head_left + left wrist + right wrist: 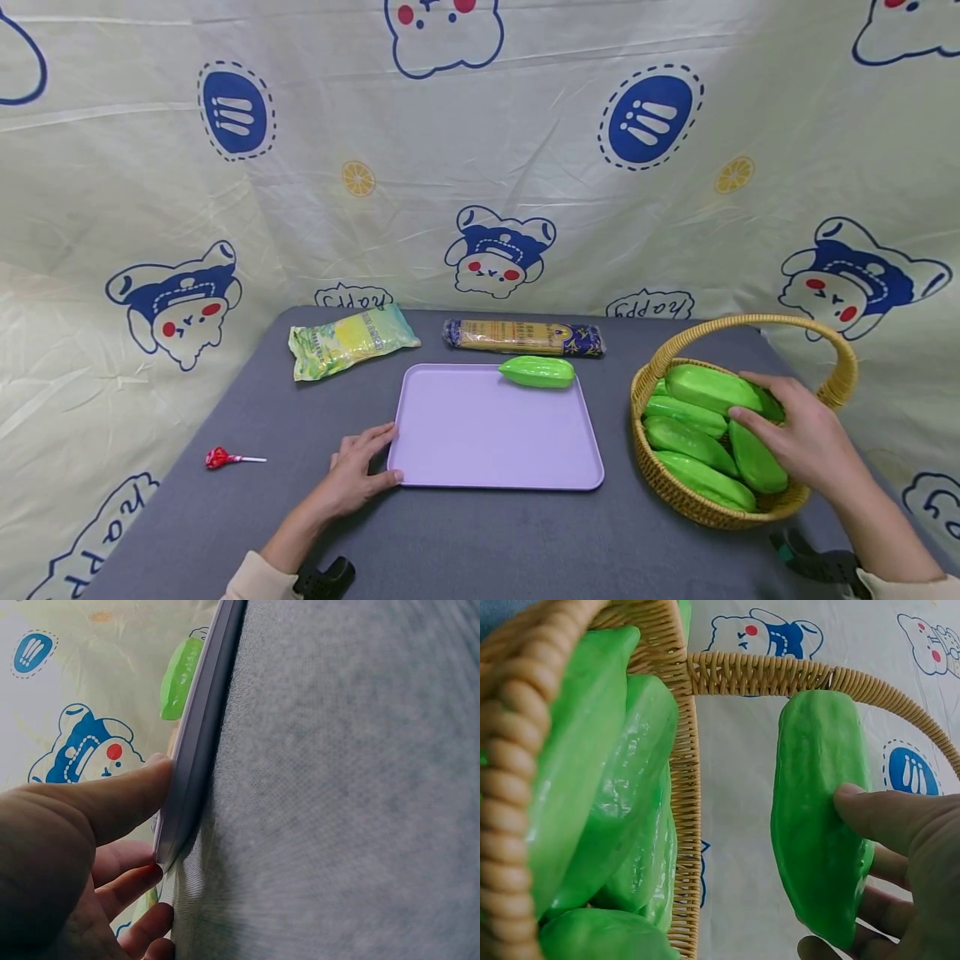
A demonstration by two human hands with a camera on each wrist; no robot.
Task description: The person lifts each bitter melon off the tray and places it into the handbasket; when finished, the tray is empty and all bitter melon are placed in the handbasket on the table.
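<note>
My right hand [806, 429] holds a green, ridged, gourd-like vegetable [817, 817] between thumb and fingers, over the wicker basket [738, 521]. In the right wrist view it appears apart from the other vegetables [622, 802] of the same kind, several of which lie in the basket. On the left, my left hand [356, 471] rests at the near left corner of a lilac tray [487, 433], its thumb and fingertips touching the rim. Another green vegetable [536, 372] lies across the tray's far edge, towards the right.
Behind the tray lie a green and yellow packet [352, 342] and a long gold and purple packet [523, 337]. A red-wrapped lollipop [219, 457] is on the grey table [465, 550] at left. The basket's tall handle [750, 321] arches beside my right hand. A printed curtain [525, 167] hangs behind.
</note>
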